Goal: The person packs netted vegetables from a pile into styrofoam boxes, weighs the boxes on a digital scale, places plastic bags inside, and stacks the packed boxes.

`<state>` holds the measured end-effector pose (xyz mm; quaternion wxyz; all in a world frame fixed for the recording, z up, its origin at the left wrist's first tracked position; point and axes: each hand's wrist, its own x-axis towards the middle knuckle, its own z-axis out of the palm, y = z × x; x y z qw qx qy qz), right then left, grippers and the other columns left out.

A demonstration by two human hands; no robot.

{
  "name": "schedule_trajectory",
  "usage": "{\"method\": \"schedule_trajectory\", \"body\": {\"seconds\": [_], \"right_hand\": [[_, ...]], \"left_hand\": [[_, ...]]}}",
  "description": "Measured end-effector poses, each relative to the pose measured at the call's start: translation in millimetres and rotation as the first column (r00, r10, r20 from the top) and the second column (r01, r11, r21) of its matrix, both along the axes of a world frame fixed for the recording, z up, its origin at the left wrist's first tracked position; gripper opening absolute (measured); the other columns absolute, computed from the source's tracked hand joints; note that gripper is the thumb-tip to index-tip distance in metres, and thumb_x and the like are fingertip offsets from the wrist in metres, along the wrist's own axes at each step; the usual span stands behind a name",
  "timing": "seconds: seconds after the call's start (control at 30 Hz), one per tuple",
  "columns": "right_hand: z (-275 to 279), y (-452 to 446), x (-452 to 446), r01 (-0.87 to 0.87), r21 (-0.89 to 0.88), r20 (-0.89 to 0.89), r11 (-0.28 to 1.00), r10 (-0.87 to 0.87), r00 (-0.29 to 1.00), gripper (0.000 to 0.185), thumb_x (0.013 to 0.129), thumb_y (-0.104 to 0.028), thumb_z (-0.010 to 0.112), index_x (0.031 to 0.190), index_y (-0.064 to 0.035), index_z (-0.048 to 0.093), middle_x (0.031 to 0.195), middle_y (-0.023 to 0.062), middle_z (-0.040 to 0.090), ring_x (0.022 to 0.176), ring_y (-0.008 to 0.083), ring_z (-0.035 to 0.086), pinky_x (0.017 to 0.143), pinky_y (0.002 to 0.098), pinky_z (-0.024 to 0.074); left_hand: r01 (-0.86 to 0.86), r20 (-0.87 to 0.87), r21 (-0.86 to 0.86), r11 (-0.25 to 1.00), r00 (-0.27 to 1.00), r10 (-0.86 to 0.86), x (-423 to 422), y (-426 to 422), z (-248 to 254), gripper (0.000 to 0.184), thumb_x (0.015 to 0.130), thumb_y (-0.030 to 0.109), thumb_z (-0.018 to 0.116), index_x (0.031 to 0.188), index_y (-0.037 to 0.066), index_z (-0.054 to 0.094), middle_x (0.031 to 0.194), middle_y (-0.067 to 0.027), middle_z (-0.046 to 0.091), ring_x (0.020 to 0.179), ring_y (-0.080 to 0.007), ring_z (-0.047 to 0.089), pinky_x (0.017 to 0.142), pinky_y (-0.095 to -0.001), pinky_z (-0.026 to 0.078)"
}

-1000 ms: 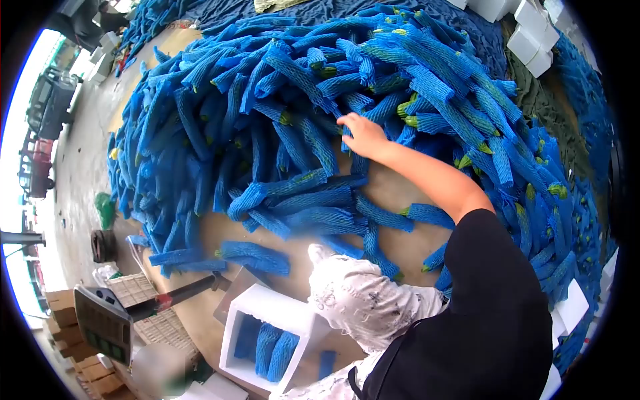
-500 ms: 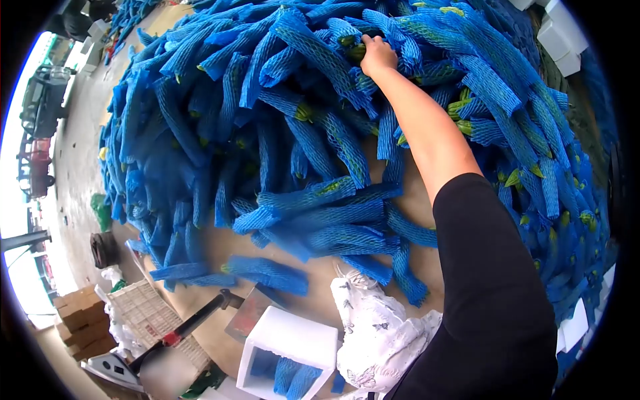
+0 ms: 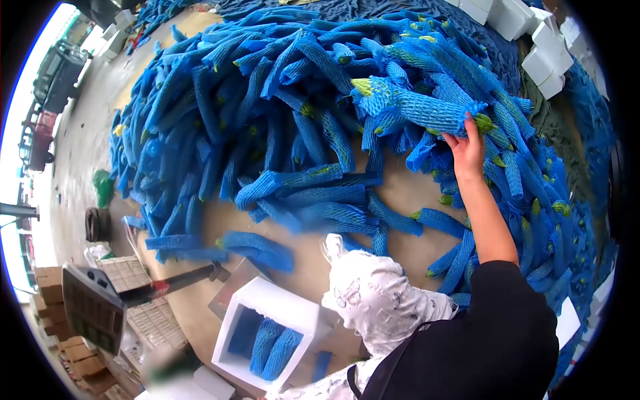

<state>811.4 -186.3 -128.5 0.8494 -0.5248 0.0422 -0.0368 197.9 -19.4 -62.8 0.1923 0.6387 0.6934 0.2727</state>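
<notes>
My right hand (image 3: 468, 152) is closed on the right end of a long green vegetable in a blue foam-net sleeve (image 3: 420, 108). The sleeved vegetable lies nearly level above the heap, its yellow-green tip pointing left. I cannot make out its exact kind. Under and around it spreads a large heap of similar sleeved vegetables (image 3: 257, 143). Below my arm, a white foam box (image 3: 303, 310) stands tilted, with several blue-sleeved pieces (image 3: 280, 357) inside. My left hand is out of view.
White butterfly-patterned cloth (image 3: 370, 293) bulges beside the box. A scale display (image 3: 93, 307) on an arm stands left, its metal platform (image 3: 233, 287) next to the box. Cardboard boxes (image 3: 87, 373) are stacked lower left. More foam boxes (image 3: 547, 63) lie upper right.
My right hand has moved right and towards me from the heap, lifting a sleeved vegetable. The view has shifted; more of the scale display and the box's inside now shows.
</notes>
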Motion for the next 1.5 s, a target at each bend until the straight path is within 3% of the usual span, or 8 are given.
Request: {"method": "schedule_trajectory", "body": {"seconds": [0.13,0.27,0.33,0.63,0.7,0.87,1.37,1.5], "right_hand": [[47,28,-92,-0.325,0.263,-0.095,0.908,0.360,0.928,0.047,0.095,-0.041,0.047,0.131,-0.0105,0.047,0.127,0.0108,0.055,0.116,0.0296,0.054,0.093,0.0470,0.0494],[77,105,-229,-0.755,0.500,0.078,0.425,0.846,0.528,0.054,0.095,-0.045,0.045,0.134,-0.0081,0.043,0.130,0.0114,0.053,0.119,0.0292,0.052,0.097,0.0470,0.0463],[55,126,-286,-0.781,0.589,0.024,0.209,0.961,0.275,0.055,0.096,-0.048,0.042,0.134,-0.0073,0.042,0.129,0.0112,0.052,0.121,0.0286,0.050,0.101,0.0472,0.0418],[19,182,-418,-0.977,0.174,-0.602,-0.126,0.771,-0.206,0.043,0.095,-0.023,0.053,0.133,-0.0067,0.042,0.122,0.0100,0.054,0.114,0.0202,0.055,0.099,0.0354,0.0426],[32,180,-412,-0.819,-0.217,-0.482,-0.531,0.788,-0.383,0.044,0.091,-0.021,0.060,0.130,-0.0061,0.047,0.115,0.0079,0.058,0.103,0.0164,0.058,0.092,0.0305,0.0449],[26,191,-418,-0.439,-0.358,-0.480,-0.824,0.565,-0.671,0.033,0.088,-0.022,0.061,0.118,-0.0070,0.057,0.101,0.0092,0.064,0.094,0.0168,0.063,0.081,0.0310,0.0502],[-12,227,-450,-0.278,-0.355,-0.517,-0.892,0.435,-0.737,0.033,0.089,-0.027,0.062,0.117,-0.0081,0.058,0.107,0.0085,0.064,0.098,0.0194,0.063,0.086,0.0318,0.0497],[6,272,-440,-0.429,-0.771,-0.179,-0.471,0.806,-0.565,0.022,0.082,-0.010,0.066,0.104,-0.0087,0.063,0.103,0.0105,0.064,0.098,0.0259,0.062,0.085,0.0350,0.0497]], "left_hand": [[0.281,0.502,-0.198,0.939,0.852,-0.149,67,3,-42,0.023,0.087,-0.004,0.053,0.109,-0.004,0.059,0.109,-0.0117,0.062,0.101,-0.0181,0.058,0.093,-0.0296,0.045],[0.730,0.996,-0.051,0.681,-0.015,0.090,166,9,-11,0.104,0.074,0.052,0.073,0.147,0.007,0.014,0.148,-0.0151,0.027,0.138,-0.0275,0.025,0.113,-0.0443,0.020],[0.559,0.940,0.104,0.822,-0.325,0.102,173,6,-7,0.078,0.090,0.047,0.055,0.147,0.008,0.019,0.150,-0.0131,0.025,0.139,-0.0281,0.025,0.113,-0.0465,0.018],[0.214,0.785,-0.532,0.819,-0.238,0.572,29,111,-110,0.068,0.091,0.043,0.058,0.140,0.006,0.030,0.140,-0.0129,0.036,0.130,-0.0290,0.035,0.106,-0.0493,0.031],[0.021,0.785,-0.619,0.785,0.069,0.616,32,83,-94,0.068,0.094,0.031,0.056,0.145,0.002,0.023,0.147,-0.0127,0.029,0.136,-0.0267,0.028,0.111,-0.0440,0.023],[0.206,0.841,-0.128,0.970,0.541,-0.004,-23,18,-30,0.047,0.089,-0.001,0.048,0.135,0.001,0.039,0.144,-0.0126,0.031,0.132,-0.0233,0.035,0.108,-0.0369,0.031],[0.024,0.602,0.014,1.000,0.798,-0.027,-32,57,-44,0.030,0.079,-0.003,0.057,0.108,0.000,0.055,0.117,-0.0165,0.050,0.097,-0.0232,0.053,0.081,-0.0300,0.046],[0.244,0.471,0.001,0.970,0.855,-0.216,-39,66,-53,0.015,0.081,0.002,0.056,0.096,0.001,0.061,0.098,-0.0155,0.062,0.094,-0.0292,0.060,0.082,-0.0360,0.047]]}}
